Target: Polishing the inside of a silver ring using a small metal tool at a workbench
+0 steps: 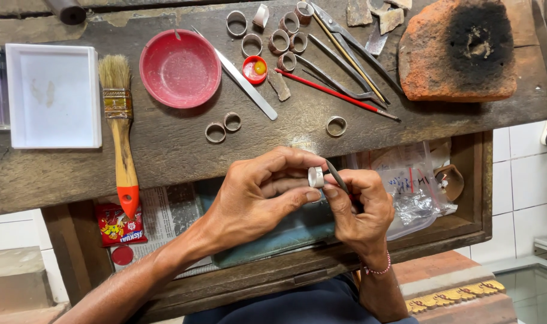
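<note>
My left hand [258, 192] pinches a small silver ring [315, 177] between thumb and fingers, just below the front edge of the wooden bench [165, 150]. My right hand [357, 204] grips a thin dark file [336, 175] whose tip lies against the ring. Both hands hover over an open wooden drawer [465, 228]. Several more metal rings lie on the bench, one ring [336, 126] just above my hands and a pair of rings [223, 127] to the left.
A red bowl [180, 68], a paintbrush [121, 129], a white tray [53, 96], tweezers [243, 81], a red cap [255, 69], shears [345, 54] and a charred brick [459, 51] sit on the bench. Plastic bags [411, 186] and newspaper [171, 210] fill the drawer.
</note>
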